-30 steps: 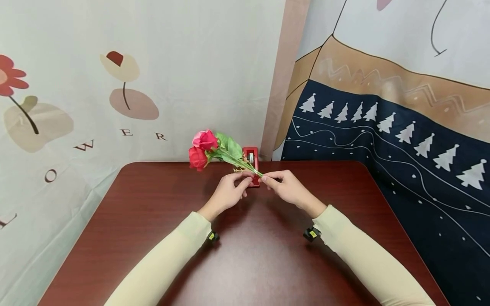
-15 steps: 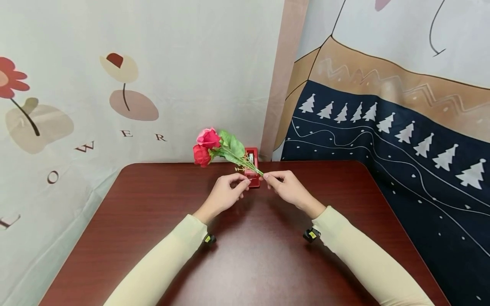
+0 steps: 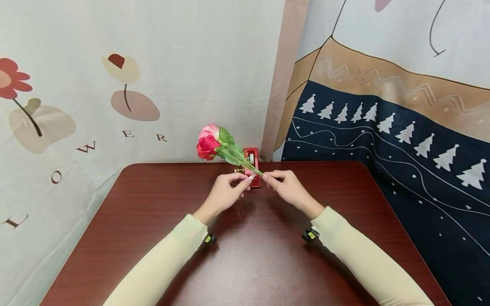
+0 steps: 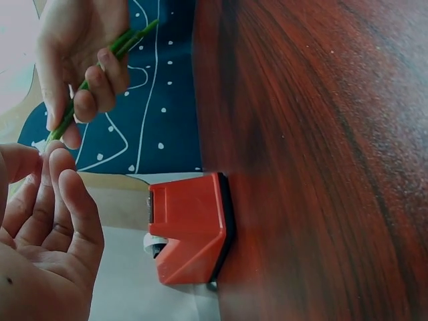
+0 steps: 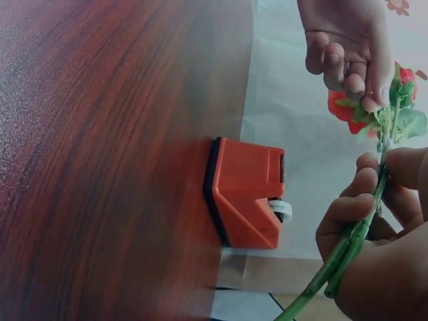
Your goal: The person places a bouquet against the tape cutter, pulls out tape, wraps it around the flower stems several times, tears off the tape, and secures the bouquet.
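Two artificial roses [image 3: 208, 143], one red and one pink, lean up and left over the table's far edge, their green stems running down to the right. My right hand [image 3: 289, 189] pinches the stems [image 5: 354, 241] between thumb and fingers; the cut ends stick out past the palm in the right wrist view. Beside the stems, my left hand [image 3: 225, 193] pinches a small shiny strip of clear tape [image 3: 252, 176] at its fingertips, close to where the right hand grips. Behind both hands stands a red tape dispenser [image 5: 246, 190] with a roll in it.
The dark red-brown wooden table [image 3: 245, 255] reaches back to a pale printed curtain [image 3: 214, 63]. A navy cloth with white trees [image 3: 383, 170] hangs along the right side. The dispenser sits at the far edge.
The rose heads have risen slightly and shifted right, turning so the pink one sits behind the red. My left hand has drawn slightly left from the stems, and the tape strip shows between.
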A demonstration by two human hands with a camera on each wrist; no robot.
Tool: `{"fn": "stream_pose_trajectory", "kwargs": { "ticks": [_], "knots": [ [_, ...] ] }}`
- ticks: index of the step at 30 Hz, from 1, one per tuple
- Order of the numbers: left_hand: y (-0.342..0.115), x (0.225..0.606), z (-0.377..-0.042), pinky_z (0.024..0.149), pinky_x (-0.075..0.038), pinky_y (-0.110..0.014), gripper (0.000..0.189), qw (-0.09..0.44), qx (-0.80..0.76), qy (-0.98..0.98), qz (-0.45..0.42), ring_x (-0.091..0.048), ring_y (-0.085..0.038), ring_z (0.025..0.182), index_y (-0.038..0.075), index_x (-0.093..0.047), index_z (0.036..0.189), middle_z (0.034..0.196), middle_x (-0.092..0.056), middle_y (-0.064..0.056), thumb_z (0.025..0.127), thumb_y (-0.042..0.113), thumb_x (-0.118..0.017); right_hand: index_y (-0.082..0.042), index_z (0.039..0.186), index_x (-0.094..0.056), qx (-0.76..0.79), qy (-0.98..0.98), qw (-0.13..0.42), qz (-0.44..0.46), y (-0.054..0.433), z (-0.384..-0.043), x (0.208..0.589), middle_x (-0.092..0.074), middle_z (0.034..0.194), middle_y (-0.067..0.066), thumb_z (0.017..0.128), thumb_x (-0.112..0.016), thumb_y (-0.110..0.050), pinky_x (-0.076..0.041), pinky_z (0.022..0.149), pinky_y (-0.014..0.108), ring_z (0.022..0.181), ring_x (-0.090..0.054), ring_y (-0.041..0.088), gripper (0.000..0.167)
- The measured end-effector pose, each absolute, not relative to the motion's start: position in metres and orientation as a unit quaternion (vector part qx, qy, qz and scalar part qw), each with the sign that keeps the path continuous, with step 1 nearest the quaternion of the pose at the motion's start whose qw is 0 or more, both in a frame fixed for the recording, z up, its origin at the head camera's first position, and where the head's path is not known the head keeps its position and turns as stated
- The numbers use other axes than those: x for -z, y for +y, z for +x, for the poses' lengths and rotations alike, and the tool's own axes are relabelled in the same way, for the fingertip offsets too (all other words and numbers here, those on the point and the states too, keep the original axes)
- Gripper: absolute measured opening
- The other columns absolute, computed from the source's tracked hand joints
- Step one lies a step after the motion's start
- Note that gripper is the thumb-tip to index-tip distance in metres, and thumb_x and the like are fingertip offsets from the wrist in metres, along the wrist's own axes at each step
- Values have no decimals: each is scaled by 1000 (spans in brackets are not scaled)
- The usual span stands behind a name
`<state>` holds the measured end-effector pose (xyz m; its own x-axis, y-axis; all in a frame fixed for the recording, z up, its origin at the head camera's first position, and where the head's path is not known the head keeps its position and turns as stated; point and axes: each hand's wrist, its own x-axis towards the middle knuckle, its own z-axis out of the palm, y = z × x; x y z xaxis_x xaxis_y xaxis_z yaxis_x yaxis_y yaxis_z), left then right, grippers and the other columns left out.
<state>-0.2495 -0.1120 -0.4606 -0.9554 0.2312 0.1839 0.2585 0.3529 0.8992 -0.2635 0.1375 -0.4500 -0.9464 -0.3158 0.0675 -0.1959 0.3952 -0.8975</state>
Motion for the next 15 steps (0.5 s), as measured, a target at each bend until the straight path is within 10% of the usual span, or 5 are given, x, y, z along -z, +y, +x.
{"fn": "stream_pose_trajectory", "kwargs": {
  "ticks": [15],
  "knots": [
    [-111,459,-251,67,-56,-28,21,32,521,-838,-158,-75,-40,73,9,-84,112,93,-83,-16,107,26,-73,-12,128,-83,543,823,61,-153,135,-262,456,-75,106,22,105,-77,-28,-65,81,54,86,-72,34,28]
  ]
}}
